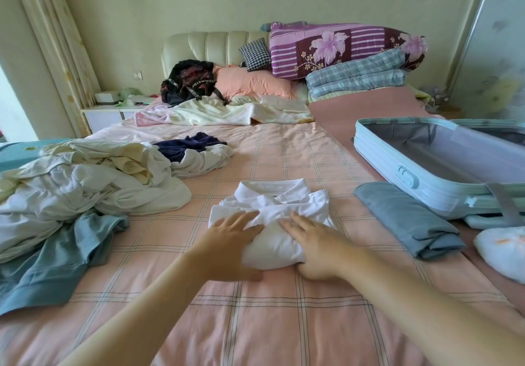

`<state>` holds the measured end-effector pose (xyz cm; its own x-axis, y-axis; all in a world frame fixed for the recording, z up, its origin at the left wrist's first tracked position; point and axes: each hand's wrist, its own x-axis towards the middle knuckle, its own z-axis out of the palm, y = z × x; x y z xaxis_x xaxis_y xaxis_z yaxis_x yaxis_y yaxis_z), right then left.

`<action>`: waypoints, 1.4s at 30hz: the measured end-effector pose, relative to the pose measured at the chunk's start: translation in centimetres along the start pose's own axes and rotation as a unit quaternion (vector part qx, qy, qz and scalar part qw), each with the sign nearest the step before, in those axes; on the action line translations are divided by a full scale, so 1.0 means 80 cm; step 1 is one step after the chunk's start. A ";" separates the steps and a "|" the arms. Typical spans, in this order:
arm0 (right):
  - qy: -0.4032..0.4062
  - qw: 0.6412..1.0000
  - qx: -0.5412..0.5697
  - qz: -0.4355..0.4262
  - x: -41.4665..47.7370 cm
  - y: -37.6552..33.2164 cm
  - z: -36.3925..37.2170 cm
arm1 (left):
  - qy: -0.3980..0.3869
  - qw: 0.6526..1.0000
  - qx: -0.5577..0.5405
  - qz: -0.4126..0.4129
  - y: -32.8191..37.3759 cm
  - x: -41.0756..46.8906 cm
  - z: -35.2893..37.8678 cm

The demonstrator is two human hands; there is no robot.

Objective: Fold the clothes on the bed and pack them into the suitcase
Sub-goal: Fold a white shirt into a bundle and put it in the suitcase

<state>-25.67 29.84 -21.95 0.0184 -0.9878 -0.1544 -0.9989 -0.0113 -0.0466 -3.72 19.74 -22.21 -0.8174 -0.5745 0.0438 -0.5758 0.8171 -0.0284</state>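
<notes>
Head view of a bed during folding. A white shirt (272, 203), collared and partly folded, is seen at the middle of the bed (284, 152), toward its near edge, with the collar turned to the headboard. Its near fold is grasped by 2 hands: the left hand (233, 240) is laid on the shirt's left side and the right hand (315, 249) on its right. The fingers are spread on top and each thumb is tucked under the near hem, so that the cloth is pinched between them. A light-blue suitcase (397, 178) is laid open along the right edge of the bed. A folded grey-blue garment (409, 220) lies just beside the suitcase's near wall, and a white bundle (502, 249) is partly cut off at the right edge. A pile of pale clothes (93, 178) is heaped unfolded along the left edge, with a teal garment (56, 257) at its near side and a navy garment (187, 145) at its far side. At the head edge are shown a pink pillow (252, 82), a black bag (189, 81) and 2 stacked quilts (341, 47).
</notes>
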 end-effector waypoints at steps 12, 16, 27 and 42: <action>0.066 0.983 0.161 0.061 -0.020 0.043 -0.087 | 0.092 0.938 -0.304 -0.137 -0.035 -0.007 -0.075; 0.238 0.957 0.124 0.107 0.009 0.058 -0.079 | 0.164 0.928 -0.257 -0.216 -0.039 0.030 -0.063; 0.162 0.945 0.249 0.138 0.078 0.070 -0.046 | 0.058 0.979 -0.132 -0.145 -0.016 0.091 -0.049; 0.217 0.971 0.048 -0.093 0.048 0.014 -0.030 | 0.125 0.985 -0.119 0.007 0.037 0.050 -0.019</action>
<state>-26.86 25.70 -20.26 0.1572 -0.9425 0.2948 -0.9710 -0.2020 -0.1280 -8.69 19.94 -20.61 -0.7781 -0.5566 0.2911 -0.5184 0.8307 0.2029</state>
